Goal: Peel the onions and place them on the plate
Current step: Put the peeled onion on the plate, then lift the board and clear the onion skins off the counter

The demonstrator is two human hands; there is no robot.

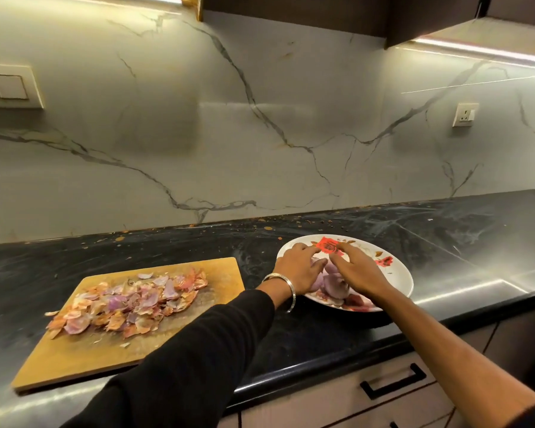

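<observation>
A white plate (397,273) with red flower prints sits on the black counter at right. Several peeled purple onions (332,281) lie on it, partly hidden by both hands. My left hand (300,265), with a metal bangle on the wrist, lies over the onions from the left, its fingers bent down onto them. My right hand (357,270) lies over them from the right, fingers spread and touching them. Whether either hand grips an onion is hidden. A wooden cutting board (223,273) at left carries a heap of onion skins (130,301).
The black counter (445,230) runs along a marble wall with a socket (464,115) at right and a switch plate (8,86) at left. Small skin scraps dot the counter near the wall. Drawers with a black handle (393,381) lie below the front edge.
</observation>
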